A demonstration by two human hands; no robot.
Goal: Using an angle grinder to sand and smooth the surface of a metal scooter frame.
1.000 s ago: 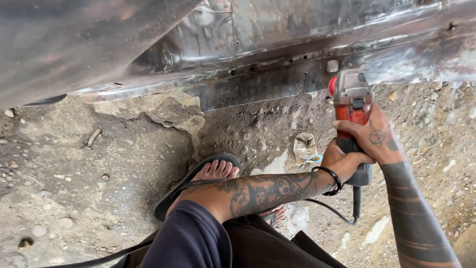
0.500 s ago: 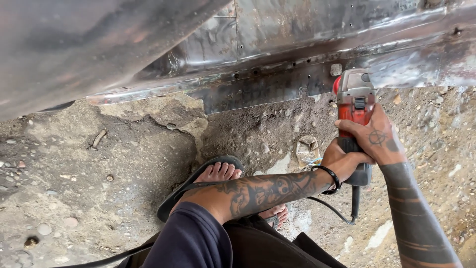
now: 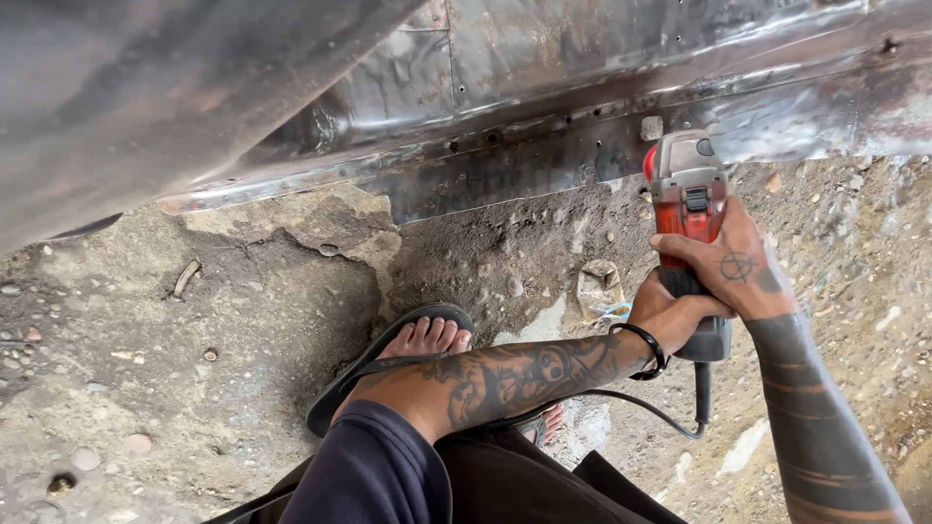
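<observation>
- The right hand [image 3: 733, 272] is wrapped around the red middle of the grinder [image 3: 687, 209], fingers curled over its left side.
- The left hand [image 3: 670, 315] grips the dark rear handle of the grinder from the left, clenched around it just below the right hand; a black band [image 3: 649, 351] sits on that wrist.
- The grinder stands nearly upright, its grey head up against the lower edge of the metal panel [image 3: 544, 146], right of the middle of the view.
- A black cord [image 3: 631, 408] leaves the bottom of the handle and loops down and left behind the left forearm.
- No container is in view; nothing here holds anything else.
- The panel is bare, dull grey sheet metal with a row of small holes along a horizontal seam; it fills the top of the view and slopes down to the left.
- Under it lies the ground [image 3: 194, 369]: packed earth and broken concrete, strewn with small stones and grit.
- A foot in a black sandal [image 3: 388, 364] rests on the ground at centre, toes pointing toward the panel.
- A crumpled pale scrap [image 3: 599, 288] lies on the dirt just left of the left hand.
- A dark blue sleeve [image 3: 374, 466] covers the left upper arm at the bottom edge.
- The light looks like daylight, outdoors.
</observation>
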